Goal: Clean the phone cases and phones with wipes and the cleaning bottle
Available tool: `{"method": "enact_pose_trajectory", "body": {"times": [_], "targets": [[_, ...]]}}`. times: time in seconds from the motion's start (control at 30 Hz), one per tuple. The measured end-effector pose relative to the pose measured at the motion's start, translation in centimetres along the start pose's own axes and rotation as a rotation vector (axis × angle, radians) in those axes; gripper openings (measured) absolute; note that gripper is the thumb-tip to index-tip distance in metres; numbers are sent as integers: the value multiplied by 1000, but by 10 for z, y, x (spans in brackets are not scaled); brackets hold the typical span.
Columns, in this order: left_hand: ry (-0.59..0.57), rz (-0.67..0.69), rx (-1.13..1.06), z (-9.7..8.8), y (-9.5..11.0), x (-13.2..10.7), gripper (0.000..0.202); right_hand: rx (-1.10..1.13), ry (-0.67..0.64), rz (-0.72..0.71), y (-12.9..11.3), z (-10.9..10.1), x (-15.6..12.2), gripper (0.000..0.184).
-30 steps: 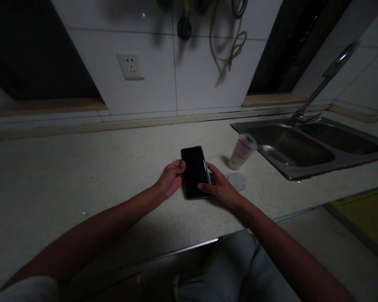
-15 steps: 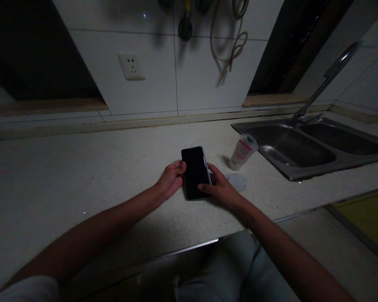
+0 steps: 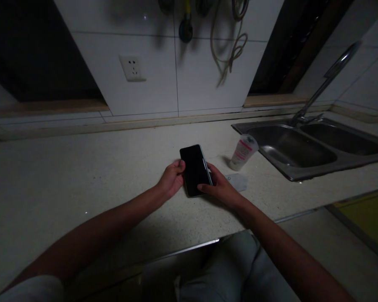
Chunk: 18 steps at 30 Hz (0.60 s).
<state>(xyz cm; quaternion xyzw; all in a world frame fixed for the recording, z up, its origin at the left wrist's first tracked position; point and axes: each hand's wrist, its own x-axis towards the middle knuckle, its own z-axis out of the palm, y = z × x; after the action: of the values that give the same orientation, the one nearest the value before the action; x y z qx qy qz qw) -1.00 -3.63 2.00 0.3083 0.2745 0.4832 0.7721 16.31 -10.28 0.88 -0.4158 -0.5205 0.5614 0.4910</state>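
Note:
A black smartphone (image 3: 194,171) with a dark screen is held between both hands over the pale countertop (image 3: 113,167). My left hand (image 3: 172,178) grips its left edge, the thumb on the front near the rim. My right hand (image 3: 219,184) holds the lower right edge, its thumb lying across the screen and the fingers partly hidden behind the phone. Beside my right hand lies a flat, pale grey piece (image 3: 238,182), part of it covered by the hand; its kind is unclear. A translucent plastic cup (image 3: 243,152) with pink print stands just beyond it.
To the right is a double steel sink (image 3: 290,144) with a tall chrome faucet (image 3: 329,79). A wall socket (image 3: 132,68) and a looped cord (image 3: 231,54) are on the tiled wall behind. The counter's front edge (image 3: 189,248) runs before my legs.
The phone has tilted slightly, its top shifting a little left and its lower end moving up a bit. Both hands keep their hold; the cup stays put.

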Motion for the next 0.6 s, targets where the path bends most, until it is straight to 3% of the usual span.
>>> {"method": "enact_pose_trajectory", "body": {"times": [0.13,0.43,0.6], "targets": [[28,52,-79,-1,0,3,18,-67,34,-39,4,-1,1,89],[-6,59,-51,-2,-4,2,18,-210,89,-23,-4,2,1,103],[40,102,-37,2,-6,0,18,-287,85,-37,-3,5,2,107]]}}
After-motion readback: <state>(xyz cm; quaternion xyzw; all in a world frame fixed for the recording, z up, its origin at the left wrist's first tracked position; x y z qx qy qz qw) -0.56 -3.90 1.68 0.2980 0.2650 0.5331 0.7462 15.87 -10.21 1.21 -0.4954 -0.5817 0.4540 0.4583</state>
